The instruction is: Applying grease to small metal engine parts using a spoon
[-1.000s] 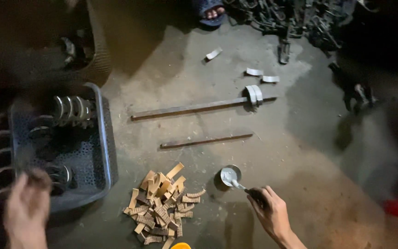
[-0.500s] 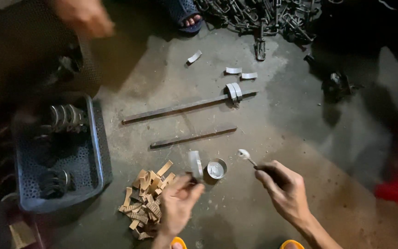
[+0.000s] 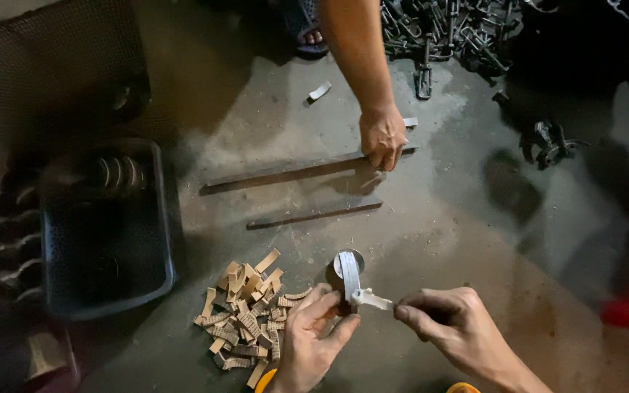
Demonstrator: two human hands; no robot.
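- A curved, pale grey strip of lining material [image 3: 349,275] is pinched upright between the fingers of the left hand [image 3: 313,342], just above a small round metal tin [image 3: 346,262] set on the concrete floor [image 3: 475,240].
- A small white-tipped brush [image 3: 373,299] is pinched in the fingertips of the right hand [image 3: 451,329], and its tip is laid against the strip.
- A heap of tan, ridged lining pieces [image 3: 245,314] is seen just left of the left hand, on the floor.
- A long flat dark metal bar [image 3: 285,175] is gripped at its right end by another person's hand [image 3: 382,137]; a shorter dark bar [image 3: 314,216] lies near it, closer to the camera.
- A dark plastic crate [image 3: 107,240] holding ribbed metal parts stands at the left, and a pile of dark metal hardware [image 3: 453,29] lies at the top.
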